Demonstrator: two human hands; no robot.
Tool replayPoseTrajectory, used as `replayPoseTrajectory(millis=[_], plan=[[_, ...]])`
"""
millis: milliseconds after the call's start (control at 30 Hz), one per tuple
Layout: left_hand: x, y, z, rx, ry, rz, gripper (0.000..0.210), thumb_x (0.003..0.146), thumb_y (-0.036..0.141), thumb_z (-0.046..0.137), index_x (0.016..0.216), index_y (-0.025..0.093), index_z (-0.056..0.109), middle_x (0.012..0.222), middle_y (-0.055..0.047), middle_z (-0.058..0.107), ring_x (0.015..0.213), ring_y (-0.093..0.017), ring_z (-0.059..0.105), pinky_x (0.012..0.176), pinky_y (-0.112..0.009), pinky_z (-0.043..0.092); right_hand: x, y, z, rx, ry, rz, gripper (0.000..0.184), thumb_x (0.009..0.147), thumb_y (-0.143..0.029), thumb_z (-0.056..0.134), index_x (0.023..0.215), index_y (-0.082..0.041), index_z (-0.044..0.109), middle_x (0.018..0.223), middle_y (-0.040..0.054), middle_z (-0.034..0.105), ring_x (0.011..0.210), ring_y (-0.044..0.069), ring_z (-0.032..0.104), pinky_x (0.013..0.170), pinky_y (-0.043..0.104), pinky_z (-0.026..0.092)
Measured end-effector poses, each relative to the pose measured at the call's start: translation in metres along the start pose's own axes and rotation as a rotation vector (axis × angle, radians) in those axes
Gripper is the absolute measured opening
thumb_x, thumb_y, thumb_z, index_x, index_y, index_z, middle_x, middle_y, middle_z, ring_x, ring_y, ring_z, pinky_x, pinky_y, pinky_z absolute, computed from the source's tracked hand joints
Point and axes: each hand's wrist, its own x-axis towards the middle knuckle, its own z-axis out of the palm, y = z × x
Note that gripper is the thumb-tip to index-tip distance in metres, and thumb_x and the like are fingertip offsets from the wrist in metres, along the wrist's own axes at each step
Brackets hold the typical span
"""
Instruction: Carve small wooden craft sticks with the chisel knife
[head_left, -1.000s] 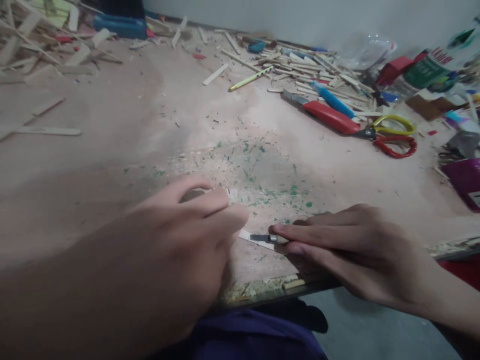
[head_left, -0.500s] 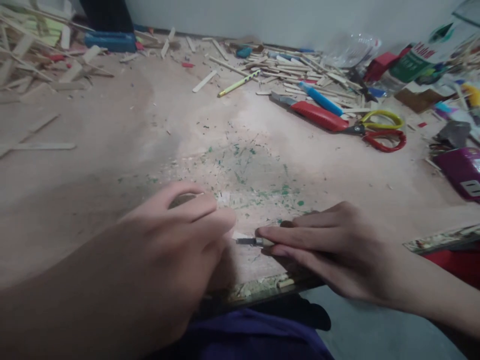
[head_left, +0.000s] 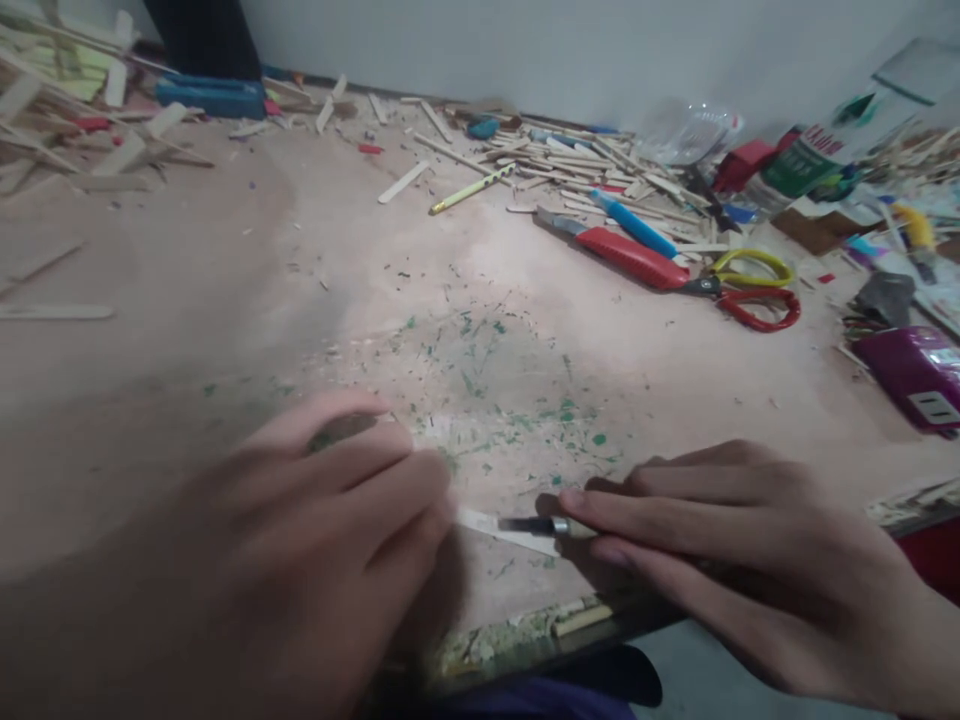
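My left hand [head_left: 352, 530] is closed, its fingers curled and pressed down near the table's front edge. From under its fingertips a thin pale wooden stick [head_left: 517, 537] pokes out to the right, flat on the table. My right hand [head_left: 720, 540] grips a small chisel [head_left: 532, 525] with a dark flat blade, a metal collar and a light wooden handle. The blade points left and lies over the stick, close to my left fingertips. My right palm hides most of the handle.
Green flecks and shavings lie on the wooden tabletop [head_left: 225, 250]. Beyond them are a yellow pencil [head_left: 472, 190], a pile of wooden sticks [head_left: 555, 155], a red-handled cutter [head_left: 634, 257], a blue pen [head_left: 636, 222] and scissors [head_left: 757, 310]. A purple box [head_left: 911, 375] sits at right.
My right hand and the chisel have moved right and toward me, away from my left fingers. More of the wooden stick shows now. The view has shifted slightly.
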Motion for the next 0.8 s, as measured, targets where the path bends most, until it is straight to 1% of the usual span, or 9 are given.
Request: replayPoseTrajectory(millis=[100,200,333,400,500,567,633,733,800], plan=[[0.0,0.002,0.001,-0.009,0.017,-0.056,0.019,0.12,0.016,0.065,0.111,0.03,0.075,0.112,0.004,0.09,0.1,-0.021,0.082,0.116,-0.053,0.062,-0.002,0.003,-0.002,-0.036,-0.063,-0.038,0.039,0.142,-0.027,0.054,0.175,-0.028,0.075,0.097,0.0015,0.089,0.072,0.017,0.084,0.061,0.033,0.057],[0.001,0.002,0.002,0.015,0.033,-0.074,0.019,0.123,0.021,0.063,0.12,0.031,0.079,0.109,0.007,0.09,0.098,-0.019,0.084,0.113,-0.05,0.065,-0.004,0.005,-0.001,-0.076,-0.063,-0.055,0.033,0.143,-0.027,0.052,0.167,-0.025,0.075,0.103,0.0027,0.092,0.074,0.017,0.084,0.064,0.035,0.057],[0.003,0.003,0.004,0.049,0.05,-0.094,0.026,0.123,0.019,0.058,0.114,0.031,0.079,0.108,0.005,0.091,0.098,-0.02,0.084,0.12,-0.049,0.067,-0.004,0.003,0.001,-0.126,-0.033,-0.071,0.028,0.143,-0.025,0.051,0.155,-0.022,0.076,0.088,-0.0029,0.078,0.068,0.016,0.073,0.062,0.034,0.05],[0.005,0.004,0.007,0.065,0.049,-0.074,0.024,0.122,0.024,0.063,0.113,0.033,0.083,0.106,0.002,0.091,0.104,-0.024,0.088,0.122,-0.05,0.071,-0.004,0.002,0.003,-0.15,-0.032,-0.08,0.027,0.144,-0.026,0.049,0.155,-0.021,0.074,0.085,-0.0053,0.073,0.065,0.015,0.067,0.06,0.035,0.046],[0.011,0.006,0.014,0.078,0.005,-0.009,0.018,0.119,0.036,0.071,0.115,0.035,0.089,0.108,-0.003,0.092,0.123,-0.033,0.09,0.126,-0.056,0.076,-0.004,0.001,0.006,-0.174,-0.03,-0.086,0.026,0.144,-0.025,0.047,0.156,-0.021,0.071,0.085,-0.0071,0.069,0.065,0.014,0.064,0.06,0.034,0.045],[0.014,0.008,0.019,0.075,0.001,-0.006,0.017,0.118,0.042,0.074,0.115,0.036,0.09,0.109,-0.003,0.092,0.131,-0.035,0.09,0.13,-0.058,0.076,-0.003,0.002,0.007,-0.181,-0.014,-0.089,0.027,0.145,-0.025,0.046,0.156,-0.021,0.07,0.085,-0.0078,0.066,0.065,0.013,0.062,0.06,0.034,0.044],[0.013,0.01,0.022,0.073,0.012,-0.03,0.018,0.117,0.045,0.074,0.115,0.037,0.09,0.11,-0.003,0.092,0.135,-0.036,0.089,0.132,-0.059,0.076,-0.003,0.003,0.008,-0.181,0.003,-0.092,0.025,0.144,-0.022,0.049,0.156,-0.02,0.071,0.085,-0.0079,0.065,0.064,0.013,0.06,0.06,0.034,0.044],[0.005,0.01,0.021,0.082,0.036,-0.083,0.017,0.116,0.045,0.075,0.112,0.037,0.089,0.107,-0.003,0.091,0.132,-0.036,0.089,0.131,-0.058,0.075,-0.004,0.003,0.009,-0.199,0.035,-0.098,0.024,0.14,-0.018,0.058,0.16,-0.019,0.073,0.087,-0.0069,0.067,0.065,0.014,0.058,0.061,0.035,0.044],[-0.002,0.008,0.017,0.103,0.065,-0.118,0.016,0.117,0.04,0.073,0.108,0.037,0.086,0.105,-0.001,0.09,0.123,-0.034,0.087,0.126,-0.057,0.074,-0.007,0.003,0.009,-0.2,0.048,-0.095,0.026,0.139,-0.017,0.061,0.162,-0.018,0.073,0.087,-0.0065,0.068,0.066,0.014,0.059,0.061,0.036,0.045]])
